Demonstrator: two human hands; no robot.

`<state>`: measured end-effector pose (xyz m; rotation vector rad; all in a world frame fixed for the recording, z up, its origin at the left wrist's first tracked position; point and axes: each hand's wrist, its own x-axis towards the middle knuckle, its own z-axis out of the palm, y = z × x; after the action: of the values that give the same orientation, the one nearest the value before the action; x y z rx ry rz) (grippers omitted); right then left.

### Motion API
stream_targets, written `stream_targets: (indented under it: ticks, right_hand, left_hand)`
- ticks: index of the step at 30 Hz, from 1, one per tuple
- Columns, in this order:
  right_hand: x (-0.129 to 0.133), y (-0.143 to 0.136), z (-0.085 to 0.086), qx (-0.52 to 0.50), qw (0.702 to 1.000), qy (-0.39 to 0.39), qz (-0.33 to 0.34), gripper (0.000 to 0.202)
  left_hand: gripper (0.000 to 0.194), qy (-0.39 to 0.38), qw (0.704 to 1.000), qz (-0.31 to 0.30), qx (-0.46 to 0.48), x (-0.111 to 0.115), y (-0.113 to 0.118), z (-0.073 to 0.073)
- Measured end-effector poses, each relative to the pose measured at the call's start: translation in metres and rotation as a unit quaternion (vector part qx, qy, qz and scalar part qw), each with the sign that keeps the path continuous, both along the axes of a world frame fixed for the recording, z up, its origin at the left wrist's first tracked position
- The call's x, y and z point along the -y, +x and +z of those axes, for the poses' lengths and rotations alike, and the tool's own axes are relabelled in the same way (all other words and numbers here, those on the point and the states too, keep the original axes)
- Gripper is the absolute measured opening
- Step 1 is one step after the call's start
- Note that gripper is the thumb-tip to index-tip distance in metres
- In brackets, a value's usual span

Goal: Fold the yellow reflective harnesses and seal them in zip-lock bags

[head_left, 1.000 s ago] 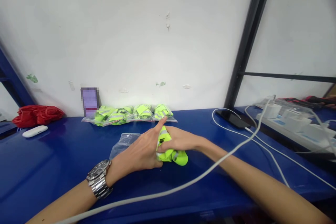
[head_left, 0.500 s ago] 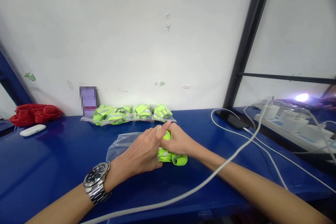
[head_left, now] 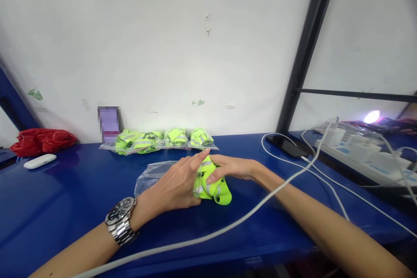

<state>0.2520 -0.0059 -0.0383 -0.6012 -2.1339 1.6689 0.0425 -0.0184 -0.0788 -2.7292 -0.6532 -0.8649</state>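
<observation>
A bundle of neon yellow-green reflective straps [head_left: 208,182], with silvery bands and a loose loop at its lower right, sits between my two hands. My left hand [head_left: 177,182], a steel watch on its wrist, curls around the bundle's left side. From behind that hand spreads a clear plastic bag [head_left: 150,176], which it grips together with the bundle; how far the straps reach inside is hidden. My right hand [head_left: 230,168] holds the bundle from the right, thumb pressed on the front and fingers behind it.
Along the wall lie several clear bags of similar straps [head_left: 176,137], beside a blurred upright purple card [head_left: 110,124]. At left are a red plastic bag [head_left: 44,140] and a white case [head_left: 40,161]. A white cable [head_left: 241,232] crosses before my right forearm, near a phone [head_left: 286,145] and power strip [head_left: 358,158].
My right hand has shifted slightly right and opened its grip a little, exposing more of the straps. The bundle's top now shows between my hands. My left hand has barely moved.
</observation>
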Motion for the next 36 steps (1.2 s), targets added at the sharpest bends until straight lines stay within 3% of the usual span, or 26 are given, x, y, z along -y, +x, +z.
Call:
stream_targets:
  ticks: [3, 9, 14, 17, 23, 28, 30, 32, 34, 36]
  right_hand:
    - [0.0, 0.0, 0.0, 0.012, 0.997, 0.074, 0.032, 0.04]
    - [0.002, -0.009, -0.011, 0.013, 0.966, 0.252, -0.057, 0.041]
    - [-0.007, -0.003, -0.018, 0.028, 0.967, 0.248, -0.049, 0.032]
    - [-0.006, -0.006, -0.022, 0.025, 0.958, 0.272, -0.086, 0.027]
    - [0.009, -0.028, -0.029, 0.094, 0.898, 0.341, -0.263, 0.025]
    - [0.018, -0.033, -0.023, 0.182, 0.859, 0.377, -0.294, 0.027]
    - [0.019, -0.029, -0.019, 0.208, 0.868, 0.364, -0.267, 0.032]
    - [0.018, -0.024, -0.014, 0.2, 0.901, 0.322, -0.211, 0.034]
    - [0.014, -0.018, -0.008, 0.147, 0.952, 0.237, -0.125, 0.028]
    - [0.009, -0.011, -0.004, 0.07, 0.991, 0.103, -0.046, 0.022]
  left_hand:
    - [0.121, 0.0, 1.0, 0.001, 0.0, 0.0, 0.0, 0.0]
    - [0.114, -0.008, 1.0, 0.025, -0.014, 0.003, 0.001, 0.0]
    - [0.111, -0.008, 1.0, -0.001, -0.008, 0.003, 0.0, 0.002]
    - [0.112, -0.014, 1.0, 0.002, -0.013, 0.005, -0.001, 0.004]
    - [0.116, -0.035, 0.998, 0.031, -0.039, 0.013, 0.002, 0.011]
    - [0.115, -0.042, 0.996, 0.052, -0.057, 0.015, 0.005, 0.015]
    - [0.115, -0.051, 0.996, 0.049, -0.059, 0.013, 0.005, 0.013]
    - [0.116, -0.055, 0.996, 0.04, -0.057, 0.01, 0.003, 0.011]
    - [0.118, -0.048, 0.997, 0.022, -0.053, 0.007, 0.001, 0.009]
    - [0.116, -0.033, 0.998, 0.005, -0.049, 0.005, -0.001, 0.008]
